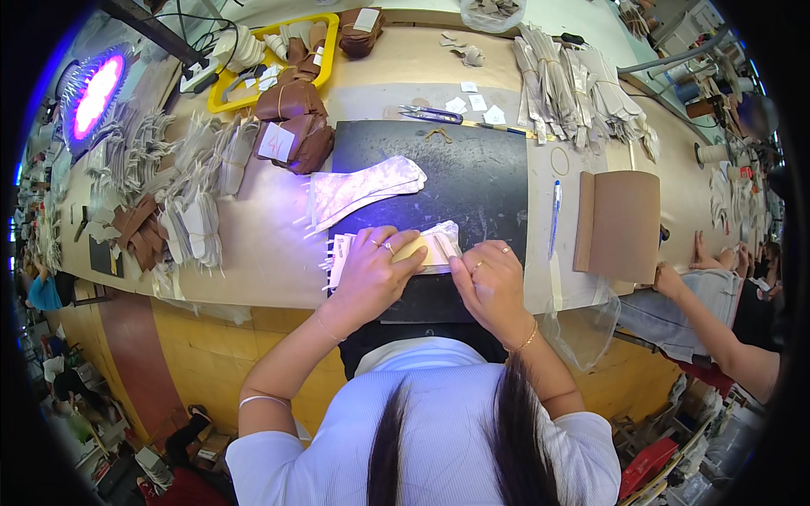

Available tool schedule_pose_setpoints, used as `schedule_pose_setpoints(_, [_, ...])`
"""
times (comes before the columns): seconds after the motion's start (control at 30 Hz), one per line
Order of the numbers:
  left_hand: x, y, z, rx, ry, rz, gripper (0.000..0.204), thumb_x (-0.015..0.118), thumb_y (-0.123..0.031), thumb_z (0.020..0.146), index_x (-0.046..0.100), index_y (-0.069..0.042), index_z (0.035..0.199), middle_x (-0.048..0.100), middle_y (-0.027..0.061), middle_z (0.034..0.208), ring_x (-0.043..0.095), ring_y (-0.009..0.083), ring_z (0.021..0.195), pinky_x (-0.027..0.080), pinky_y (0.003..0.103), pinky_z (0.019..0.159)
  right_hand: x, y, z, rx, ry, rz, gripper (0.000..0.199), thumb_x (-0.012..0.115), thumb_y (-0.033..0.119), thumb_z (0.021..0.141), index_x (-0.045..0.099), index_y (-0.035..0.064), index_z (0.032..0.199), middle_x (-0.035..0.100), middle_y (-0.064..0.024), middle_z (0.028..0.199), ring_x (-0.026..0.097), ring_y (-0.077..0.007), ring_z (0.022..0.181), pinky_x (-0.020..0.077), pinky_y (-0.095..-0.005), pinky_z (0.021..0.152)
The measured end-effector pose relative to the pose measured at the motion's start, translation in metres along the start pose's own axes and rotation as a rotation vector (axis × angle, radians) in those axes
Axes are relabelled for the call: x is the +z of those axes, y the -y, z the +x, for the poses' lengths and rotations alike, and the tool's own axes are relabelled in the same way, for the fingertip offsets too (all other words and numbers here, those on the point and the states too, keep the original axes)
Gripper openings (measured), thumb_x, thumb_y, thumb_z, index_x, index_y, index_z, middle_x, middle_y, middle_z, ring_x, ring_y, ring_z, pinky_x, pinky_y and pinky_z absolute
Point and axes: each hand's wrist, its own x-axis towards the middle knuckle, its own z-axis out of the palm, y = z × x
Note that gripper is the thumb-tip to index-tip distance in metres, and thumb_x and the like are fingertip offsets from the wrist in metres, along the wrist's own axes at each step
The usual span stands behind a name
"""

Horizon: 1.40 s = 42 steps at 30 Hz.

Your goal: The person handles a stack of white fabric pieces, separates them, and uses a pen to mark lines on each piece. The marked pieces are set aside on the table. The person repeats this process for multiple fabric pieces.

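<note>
A stack of pale cut pieces (443,236), probably leather or fabric, lies at the near part of the black mat (489,160), with narrow strips at its left end. My left hand (375,266) grips its left part from above, fingers bent over a yellowish piece on top. At the stack's right end my right hand (491,282) is closed, thumb against the edge; its other fingertips are partly hidden. Just beyond lies another stack of pale flared pieces (367,190), lit purple on its left side.
Brown bundles (291,126) and pale bundles (198,228) crowd the left. A yellow tray (329,63), snips (434,112) and more bundles (574,84) lie farther back. A blue pen (556,215) and brown board (624,223) lie right, near another person's arm (717,329).
</note>
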Motion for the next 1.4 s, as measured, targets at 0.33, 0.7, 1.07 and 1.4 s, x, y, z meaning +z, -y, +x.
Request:
schedule_pose_setpoints(0.33, [-0.012,0.018,0.015,-0.172,0.157,-0.268,0.038,0.084,-0.017,0.078,0.068,-0.008,0.112,0.066,0.01,0.112,0.062,0.0307,0.107,0.05,0.041,0.093,-0.004,-0.004,-0.017,0.299,-0.216,0.6,0.041,0.057,0.035,0.105,0.058,-0.0006,0.126,0.058,-0.0192,0.123,0.07,-0.0281,0.101,0.0546,-0.0384,0.089])
schedule_pose_setpoints(0.7, [-0.029,0.039,0.019,-0.441,0.08,-0.586,0.044,0.084,-0.009,0.08,0.065,-0.005,0.119,0.067,0.0043,0.106,0.064,0.0157,0.095,0.053,0.031,0.085,0.013,-0.011,-0.039,0.267,-0.024,0.511,0.043,0.05,0.037,0.108,0.054,0.0006,0.13,0.047,-0.0183,0.134,0.065,-0.0271,0.113,0.0507,-0.0382,0.099])
schedule_pose_setpoints(1.07, [-0.07,0.072,0.054,-0.129,-0.095,-0.057,0.035,0.085,-0.014,0.078,0.072,-0.007,0.109,0.068,0.0086,0.11,0.065,0.0271,0.1,0.052,0.038,0.087,0.014,-0.008,-0.033,0.225,-0.12,0.431,0.032,0.056,0.032,0.105,0.061,0.0045,0.121,0.056,-0.0197,0.125,0.066,-0.0308,0.095,0.0543,-0.037,0.087])
schedule_pose_setpoints(1.4, [-0.02,-0.002,0.01,0.023,0.062,-0.021,0.03,0.085,-0.019,0.075,0.078,-0.01,0.103,0.071,0.0084,0.114,0.062,0.0297,0.1,0.05,0.042,0.088,0.017,-0.015,-0.043,0.371,-0.162,0.625,0.044,0.047,0.039,0.109,0.053,-0.001,0.128,0.045,-0.0173,0.134,0.067,-0.03,0.116,0.0496,-0.039,0.1])
